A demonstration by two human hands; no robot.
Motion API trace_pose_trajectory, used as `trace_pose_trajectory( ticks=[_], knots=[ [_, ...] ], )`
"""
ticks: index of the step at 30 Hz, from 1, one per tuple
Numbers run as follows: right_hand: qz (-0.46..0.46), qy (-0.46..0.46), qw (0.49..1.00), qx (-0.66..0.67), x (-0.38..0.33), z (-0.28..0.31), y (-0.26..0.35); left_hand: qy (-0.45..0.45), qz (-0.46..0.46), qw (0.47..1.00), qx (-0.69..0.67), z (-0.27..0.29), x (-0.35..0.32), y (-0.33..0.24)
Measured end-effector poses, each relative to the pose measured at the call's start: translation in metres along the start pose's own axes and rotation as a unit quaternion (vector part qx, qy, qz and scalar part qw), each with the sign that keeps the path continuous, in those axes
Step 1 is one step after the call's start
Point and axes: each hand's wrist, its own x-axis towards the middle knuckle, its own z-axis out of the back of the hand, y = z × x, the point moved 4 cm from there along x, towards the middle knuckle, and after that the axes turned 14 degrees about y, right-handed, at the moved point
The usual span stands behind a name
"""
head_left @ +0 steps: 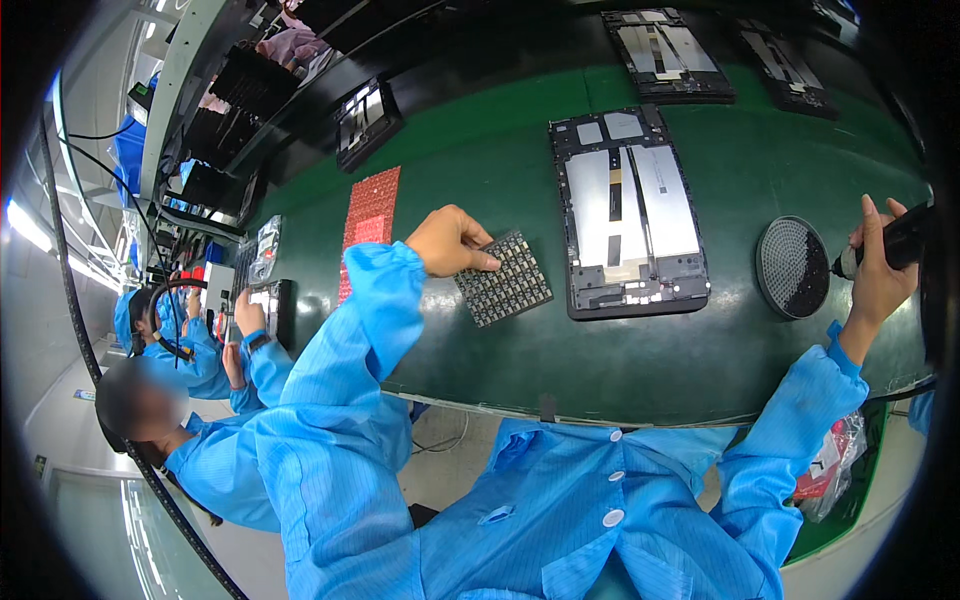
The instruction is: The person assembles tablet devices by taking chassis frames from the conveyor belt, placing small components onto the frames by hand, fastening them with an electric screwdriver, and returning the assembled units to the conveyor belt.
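On the worktop [480, 165], a red sheet [371, 205] lies left of centre. The left hand [448, 243] is clamped, thumb over fingers, on a dark grid [507, 282] near the front edge. A tablet [592, 195] lies mid-worktop. Toward the right edge sits a dish [776, 258]; beside it, the right hand [878, 277] grips a driver [905, 240].

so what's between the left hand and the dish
In the head view, from the left hand: the dark grid, the nearest tablet, then bare table up to the dish.
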Motion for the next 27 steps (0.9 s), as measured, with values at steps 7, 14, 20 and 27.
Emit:
trace_pose_trajectory(
  ticks=[7, 14, 20, 27],
  knots=[
    [-0.005, -0.006, 1.0, 0.008, 0.0, 0.0, 0.001, -0.185, -0.035, 0.951, 0.244, -0.022, -0.007, -0.017],
    [-0.023, -0.017, 1.0, 0.003, -0.001, -0.005, 0.009, -0.339, -0.129, 0.829, 0.426, -0.053, -0.024, -0.023],
    [0.016, 0.0, 1.0, -0.008, 0.0, -0.006, 0.011, -0.318, -0.137, 0.897, 0.275, -0.038, -0.017, -0.011],
    [0.017, 0.008, 0.999, 0.029, -0.002, -0.006, 0.008, -0.086, -0.102, 0.988, -0.077, -0.005, 0.005, 0.007]
  ],
)
